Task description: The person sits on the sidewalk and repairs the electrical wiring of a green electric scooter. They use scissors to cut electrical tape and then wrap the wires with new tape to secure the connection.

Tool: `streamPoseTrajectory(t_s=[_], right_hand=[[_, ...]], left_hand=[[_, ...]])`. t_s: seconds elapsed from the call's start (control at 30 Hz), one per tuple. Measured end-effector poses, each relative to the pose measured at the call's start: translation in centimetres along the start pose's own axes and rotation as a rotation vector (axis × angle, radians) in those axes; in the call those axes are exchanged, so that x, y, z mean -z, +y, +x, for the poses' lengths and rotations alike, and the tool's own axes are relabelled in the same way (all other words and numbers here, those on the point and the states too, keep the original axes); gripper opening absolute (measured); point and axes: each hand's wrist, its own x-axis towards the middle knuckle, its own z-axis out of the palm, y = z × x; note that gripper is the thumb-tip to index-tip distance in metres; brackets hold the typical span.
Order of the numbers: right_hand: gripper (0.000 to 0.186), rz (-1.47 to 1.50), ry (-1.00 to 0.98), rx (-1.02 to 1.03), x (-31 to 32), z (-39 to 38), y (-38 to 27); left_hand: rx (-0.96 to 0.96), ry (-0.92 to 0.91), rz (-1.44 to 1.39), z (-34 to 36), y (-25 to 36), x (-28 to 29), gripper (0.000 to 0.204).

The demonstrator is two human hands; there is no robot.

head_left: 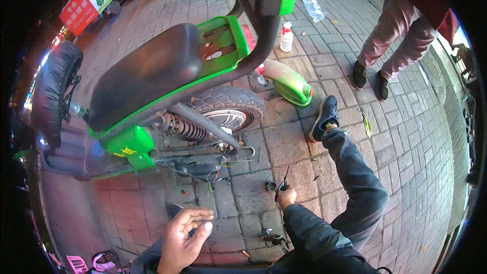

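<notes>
My left hand (pixel 185 236) is raised at the lower middle, fingers slightly bent, holding nothing that I can see. My right hand (pixel 285 197) grips a dark slender tool (pixel 281 189) with a thin tip pointing up, beside a small round metal part (pixel 271 186) on the paving. Ahead of both hands is a green and black electric scooter (pixel 144 66) with an exposed rear wheel (pixel 248 99), a coiled spring shock (pixel 186 127) and loose coloured wires (pixel 217 172) hanging below it.
A green fender (pixel 291 83), white bottle (pixel 286 38) and plastic bag (pixel 313 8) lie or stand on the paving (pixel 416 182). A person in light trousers (pixel 383 40) stands at the upper right, near my outstretched leg (pixel 355 182). Small parts (pixel 265 232) lie below my right hand. A red sign (pixel 76 12) is behind.
</notes>
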Motion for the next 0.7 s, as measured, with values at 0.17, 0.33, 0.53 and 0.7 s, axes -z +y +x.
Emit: streamPoseTrajectory(t_s=[0.17,0.33,0.53,0.7], right_hand=[[0.031,-0.006,0.072,0.017,-1.0,-0.9,-1.2],[0.035,0.018,0.021,0.063,-0.9,-0.2,-3.1],[0.043,0.31,-0.299,0.264,6.8,-4.0,-9.7],[0.045,0.294,-0.414,0.598,17.1,-13.5,-11.9]], left_hand=[[-0.085,-0.027,0.06,1.0,-2.2,-0.4,0.02],[-0.129,-0.069,0.397,1.2,-3.4,-0.7,0.021],[-0.228,-0.053,0.598,1.5,-4.5,-2.4,0.034],[-0.319,-0.074,0.498,0.6,-3.7,-4.5,0.04]])
